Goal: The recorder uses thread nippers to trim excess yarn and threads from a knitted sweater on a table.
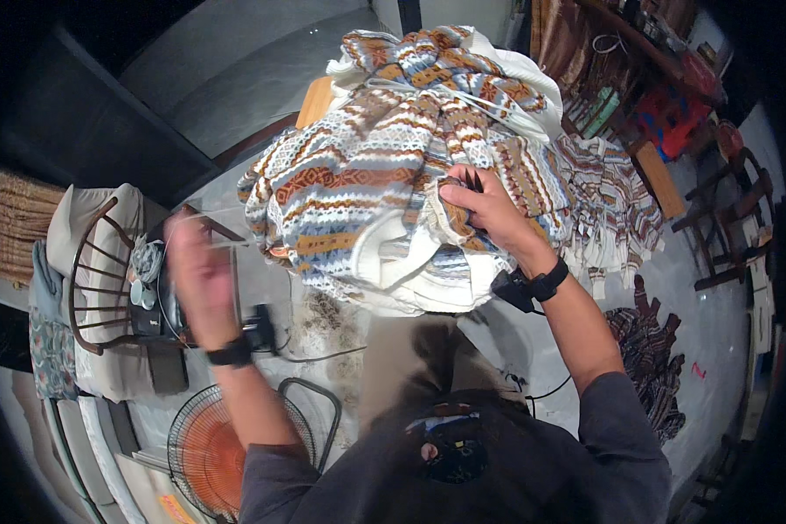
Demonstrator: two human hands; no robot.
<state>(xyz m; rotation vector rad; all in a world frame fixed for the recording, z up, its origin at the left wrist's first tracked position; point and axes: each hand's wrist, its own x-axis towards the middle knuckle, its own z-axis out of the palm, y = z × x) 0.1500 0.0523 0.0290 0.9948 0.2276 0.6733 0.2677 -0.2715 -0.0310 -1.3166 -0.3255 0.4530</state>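
Observation:
Patterned knit sweaters [347,190] in white, rust, ochre and grey lie heaped before me, with white ribbed edges. Over this heap, my right hand [488,203] grips a bunched part of the knit fabric [455,213], a cream ribbed edge showing. Dark pointed tips, perhaps of small thread snips [473,179], stick up from the same hand. Off to the left of the heap, my left hand [200,275] is raised and blurred by motion. Thin pale strands show near it; whether its fingers hold them is unclear. White cords [478,105] lie across the upper sweaters.
A fan with orange blades [206,452] stands at lower left, below a spindle-backed wooden chair [82,281]. More striped knitwear [612,196] hangs at right, and dark knit pieces [648,367] lie on the floor. A black cable [321,359] crosses the floor near my legs.

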